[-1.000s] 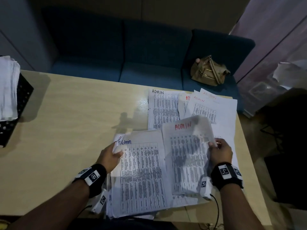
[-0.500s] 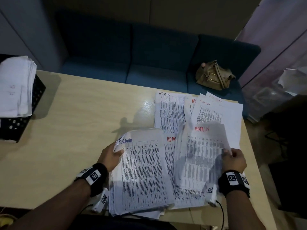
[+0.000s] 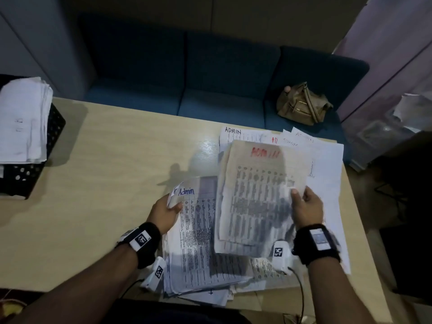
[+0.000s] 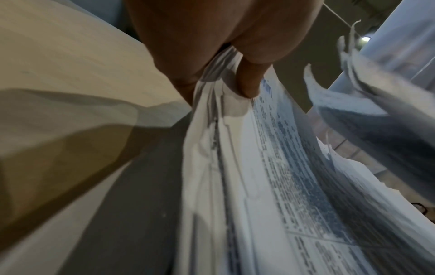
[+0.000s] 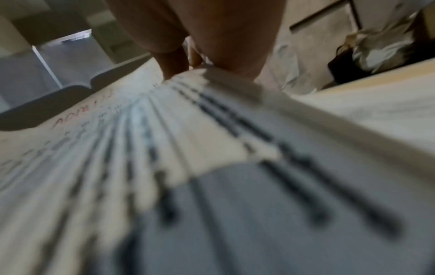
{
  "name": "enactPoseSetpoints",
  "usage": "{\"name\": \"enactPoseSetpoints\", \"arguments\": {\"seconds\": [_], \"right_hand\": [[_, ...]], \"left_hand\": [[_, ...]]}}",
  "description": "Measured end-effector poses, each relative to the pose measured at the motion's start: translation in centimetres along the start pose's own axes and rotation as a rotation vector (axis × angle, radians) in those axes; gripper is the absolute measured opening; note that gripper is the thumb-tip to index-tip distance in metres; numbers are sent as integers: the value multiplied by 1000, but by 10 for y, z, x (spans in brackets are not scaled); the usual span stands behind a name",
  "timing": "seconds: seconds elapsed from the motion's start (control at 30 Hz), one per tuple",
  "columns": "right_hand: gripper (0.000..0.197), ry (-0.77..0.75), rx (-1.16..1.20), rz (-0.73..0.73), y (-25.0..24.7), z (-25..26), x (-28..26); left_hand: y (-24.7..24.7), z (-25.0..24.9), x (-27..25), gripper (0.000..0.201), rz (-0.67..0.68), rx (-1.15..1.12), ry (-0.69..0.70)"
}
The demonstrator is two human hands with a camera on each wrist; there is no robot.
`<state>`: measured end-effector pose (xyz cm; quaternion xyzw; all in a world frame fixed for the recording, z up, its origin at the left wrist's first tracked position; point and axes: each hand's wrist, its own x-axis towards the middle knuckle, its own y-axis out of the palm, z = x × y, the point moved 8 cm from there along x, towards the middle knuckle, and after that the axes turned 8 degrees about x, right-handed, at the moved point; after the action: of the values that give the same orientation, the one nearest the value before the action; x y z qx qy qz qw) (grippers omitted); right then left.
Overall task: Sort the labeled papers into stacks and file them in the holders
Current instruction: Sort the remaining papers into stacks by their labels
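Beige table point(image 3: 105, 160), blue sofa point(image 3: 187, 73) behind, R hand point(image 3: 306, 206) pinching ADMIN sheet point(image 3: 257, 195), now raised farther over spread pile point(image 3: 327, 164), L hand point(image 3: 163, 212) gripping stack point(image 3: 198, 242).

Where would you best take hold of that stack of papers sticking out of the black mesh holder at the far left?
Probably by its free upper end, coming from above. The paper stack leans out of the black mesh holder, so only the top and side edges are exposed; the holder hides its lower end. Pinch across the whole thickness, since the sheets look loose and fanned. Both hands are busy now.
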<state>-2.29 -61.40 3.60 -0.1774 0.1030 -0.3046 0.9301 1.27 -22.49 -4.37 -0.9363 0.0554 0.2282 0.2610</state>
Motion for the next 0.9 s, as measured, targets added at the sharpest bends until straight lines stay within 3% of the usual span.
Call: {"name": "enactPoseSetpoints", "arguments": {"seconds": [0.17, 0.23, 0.33, 0.47, 0.57, 0.67, 0.77, 0.9], "right_hand": [[34, 222, -118, 272, 88, -48, -38], [34, 273, -152, 378, 114, -60, -56], [45, 309, -201, 405, 128, -67, -65], [66, 188, -26, 325, 123, -29, -50], [76, 126, 27, 428, 136, -8, -45], [65, 29, -67, 546, 157, 0, -46], [47, -100, -332, 626, 171, 0, -51], [42, -73, -433, 736, 176, -3, -54]], "left_hand": [[7, -10, -4, 34, 65, -147, 13], [10, -17, -7, 40, 100, -152, 49], [9, -16, -6, 55, 114, -53, 86], [8, -2, -1, 59, 186, -123, 11], [11, -8, -4, 76, 261, -90, 40], [18, -21, -7, 83, 335, -117, 134], [23, -25, -2, 76, 356, -98, 188], [25, -22, 6, 61, 326, -87, 183]]}}
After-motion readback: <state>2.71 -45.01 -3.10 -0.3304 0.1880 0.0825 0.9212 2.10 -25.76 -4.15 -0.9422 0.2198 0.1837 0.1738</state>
